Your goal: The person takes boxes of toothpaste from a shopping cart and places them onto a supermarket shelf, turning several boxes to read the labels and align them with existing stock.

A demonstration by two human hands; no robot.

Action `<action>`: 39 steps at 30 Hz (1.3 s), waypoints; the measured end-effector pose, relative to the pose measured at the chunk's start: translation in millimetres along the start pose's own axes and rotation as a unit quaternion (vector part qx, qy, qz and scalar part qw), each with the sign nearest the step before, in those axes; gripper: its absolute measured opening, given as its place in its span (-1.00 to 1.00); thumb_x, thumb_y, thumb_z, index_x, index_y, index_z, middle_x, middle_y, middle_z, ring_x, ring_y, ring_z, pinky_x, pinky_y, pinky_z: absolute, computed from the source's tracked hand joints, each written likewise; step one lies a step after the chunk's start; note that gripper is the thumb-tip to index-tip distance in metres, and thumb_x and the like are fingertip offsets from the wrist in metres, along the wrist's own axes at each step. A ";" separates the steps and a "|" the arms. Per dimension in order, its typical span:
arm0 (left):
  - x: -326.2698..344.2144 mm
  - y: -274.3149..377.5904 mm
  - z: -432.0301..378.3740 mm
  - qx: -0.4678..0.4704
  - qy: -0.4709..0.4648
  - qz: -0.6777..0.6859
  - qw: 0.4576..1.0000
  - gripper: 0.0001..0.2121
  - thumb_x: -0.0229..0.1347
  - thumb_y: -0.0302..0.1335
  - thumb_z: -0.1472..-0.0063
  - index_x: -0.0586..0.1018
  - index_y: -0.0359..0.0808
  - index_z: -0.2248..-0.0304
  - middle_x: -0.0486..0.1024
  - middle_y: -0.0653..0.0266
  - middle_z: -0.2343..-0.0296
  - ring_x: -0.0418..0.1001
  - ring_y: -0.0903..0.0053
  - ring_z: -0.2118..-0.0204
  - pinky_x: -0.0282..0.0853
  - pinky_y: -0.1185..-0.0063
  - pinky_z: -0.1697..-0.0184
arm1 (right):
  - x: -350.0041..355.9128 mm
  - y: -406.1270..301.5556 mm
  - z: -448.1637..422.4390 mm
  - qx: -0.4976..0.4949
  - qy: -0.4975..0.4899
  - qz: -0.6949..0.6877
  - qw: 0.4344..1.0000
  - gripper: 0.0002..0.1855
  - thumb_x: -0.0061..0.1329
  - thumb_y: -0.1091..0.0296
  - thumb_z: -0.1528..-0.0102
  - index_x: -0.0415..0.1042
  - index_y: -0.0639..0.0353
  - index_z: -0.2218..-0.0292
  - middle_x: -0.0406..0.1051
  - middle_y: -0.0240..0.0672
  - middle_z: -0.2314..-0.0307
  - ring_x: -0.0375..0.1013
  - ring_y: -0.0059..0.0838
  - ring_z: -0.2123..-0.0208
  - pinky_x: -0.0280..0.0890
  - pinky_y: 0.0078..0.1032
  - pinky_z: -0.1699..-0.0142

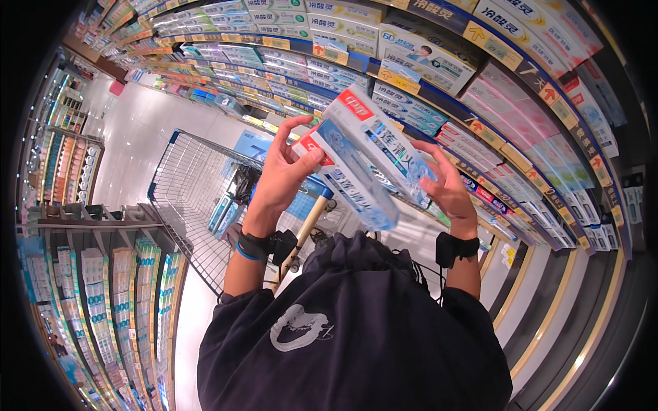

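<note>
My left hand [280, 172] grips the red-cornered end of a blue and white toothpaste box [357, 180], thumb on its front. Beside it, my right hand [448, 187] grasps the lower end of a second toothpaste box [388, 141], also white and blue with a red patch. Both boxes tilt down to the right, side by side, and bear printed writing. They are up in front of my chest, between me and the shelves.
A wire shopping cart [191, 187] with a pale handle [303, 239] stands at front left, holding a black plastic bag [245, 182] and blue boxes [224, 213]. Shelves of boxed toothpaste [342, 25] curve ahead and right. Another stocked rack [103, 287] is at left.
</note>
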State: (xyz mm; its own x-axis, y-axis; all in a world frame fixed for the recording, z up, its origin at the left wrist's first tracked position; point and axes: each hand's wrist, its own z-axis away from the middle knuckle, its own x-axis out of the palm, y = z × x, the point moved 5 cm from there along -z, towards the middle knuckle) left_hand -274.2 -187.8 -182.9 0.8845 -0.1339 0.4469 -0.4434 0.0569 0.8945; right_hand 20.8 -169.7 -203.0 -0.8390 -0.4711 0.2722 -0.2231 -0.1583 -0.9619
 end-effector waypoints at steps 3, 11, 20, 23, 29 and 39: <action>9.2 -15.8 -3.9 0.025 0.039 0.088 0.995 -0.41 0.24 -0.41 -0.30 0.24 -0.23 -0.22 0.53 0.18 0.03 0.56 0.50 0.06 0.52 0.49 0.02 | -4.8 13.4 10.7 -0.018 -0.051 -0.091 0.994 0.06 0.26 0.26 -0.03 -0.08 0.37 -0.36 0.19 -0.09 -0.22 0.24 -0.28 -0.26 0.09 -0.41 -0.34; 67.1 -51.8 -9.0 -0.102 -0.027 0.504 0.857 -0.60 -0.14 -0.20 -0.50 0.46 -0.34 -0.07 0.52 0.16 0.08 0.48 0.29 0.05 0.42 0.34 -0.09 | 0.8 11.5 36.7 -0.001 -0.116 -0.213 0.970 0.23 0.22 -0.10 0.01 -0.23 0.18 -0.42 0.33 -0.15 0.30 0.45 -0.30 0.32 0.40 -0.38 0.19; 118.9 -88.0 -14.3 -0.165 -0.014 0.589 0.791 -0.57 -0.04 -0.28 -0.43 0.36 -0.34 -0.16 0.39 0.08 0.00 0.40 0.38 0.09 0.39 0.41 -0.03 | -22.2 18.9 67.4 0.019 -0.181 -0.393 0.902 0.01 0.01 -0.20 -0.21 -0.16 0.18 -0.40 0.32 -0.21 0.32 0.41 -0.39 0.39 0.36 -0.37 0.22; 125.6 -98.1 -16.8 -0.158 -0.034 0.551 0.819 -0.58 -0.03 -0.26 -0.43 0.38 -0.32 -0.15 0.41 0.12 0.01 0.41 0.39 0.08 0.39 0.42 -0.04 | -27.8 22.1 79.8 0.020 -0.175 -0.384 0.907 0.01 0.03 -0.17 -0.21 -0.17 0.21 -0.39 0.34 -0.16 0.29 0.46 -0.36 0.37 0.42 -0.36 0.22; 129.7 -95.7 -31.4 -0.122 -0.086 0.439 0.886 -0.58 -0.15 -0.18 -0.50 0.46 -0.35 -0.09 0.51 0.12 0.10 0.46 0.31 0.09 0.41 0.37 -0.04 | -44.4 19.0 84.4 0.003 -0.122 -0.314 0.942 0.00 0.06 -0.10 -0.20 -0.12 0.29 -0.37 0.41 -0.09 0.19 0.53 -0.37 0.29 0.52 -0.41 0.21; 122.8 -88.0 -59.1 -0.116 -0.029 0.346 0.931 -0.63 -0.06 -0.14 -0.47 0.50 -0.23 -0.04 0.57 0.23 0.14 0.55 0.34 0.09 0.50 0.37 -0.01 | -60.5 1.8 78.9 -0.030 -0.035 -0.250 0.967 0.01 0.23 -0.13 -0.12 -0.03 0.18 -0.32 0.42 -0.14 0.21 0.51 -0.44 0.31 0.47 -0.50 0.27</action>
State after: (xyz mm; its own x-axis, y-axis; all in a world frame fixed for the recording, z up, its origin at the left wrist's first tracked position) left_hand -118.0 -150.8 -206.2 0.3865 -0.0390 0.9215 -0.8548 0.3600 0.3738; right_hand 110.3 -210.0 -219.0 -0.5844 -0.4067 0.7022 -0.6223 -0.3307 -0.7095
